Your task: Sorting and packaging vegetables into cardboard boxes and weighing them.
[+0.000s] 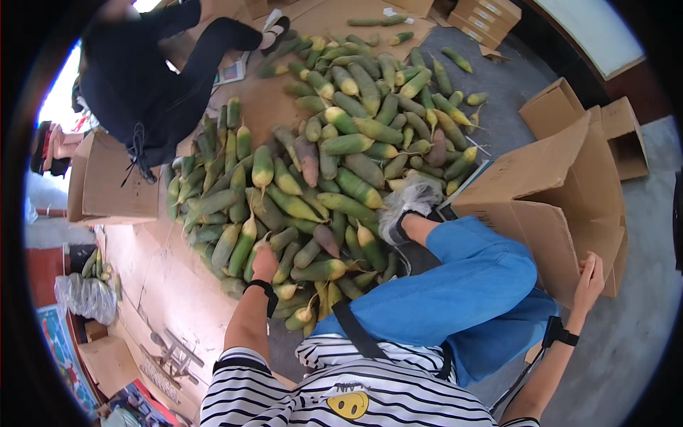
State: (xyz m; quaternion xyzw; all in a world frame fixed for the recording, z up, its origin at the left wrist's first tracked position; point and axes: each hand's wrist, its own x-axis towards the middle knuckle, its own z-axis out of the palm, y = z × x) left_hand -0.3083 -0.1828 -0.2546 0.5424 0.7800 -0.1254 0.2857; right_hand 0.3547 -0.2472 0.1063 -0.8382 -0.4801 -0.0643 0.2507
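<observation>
My left hand (265, 261) reaches down onto a big heap of green radishes (347, 200); its fingertips touch one at the near left part of the heap, and its grip is partly hidden. Most radishes are green with pale yellow ends, and a few are reddish-brown. At the right, my right hand (588, 277) holds the near edge of an open cardboard box (512, 171), which stands tilted beside my blue-trousered leg. My foot, wrapped in clear plastic, rests against the right side of the heap.
Another person in dark clothes (144, 80) sits at the upper left by a cardboard box (120, 176). Smaller open boxes (621, 136) stand at the right, stacked cartons (483, 21) at the top. A plastic bag (88, 299) and a wooden stool (179, 355) are at left.
</observation>
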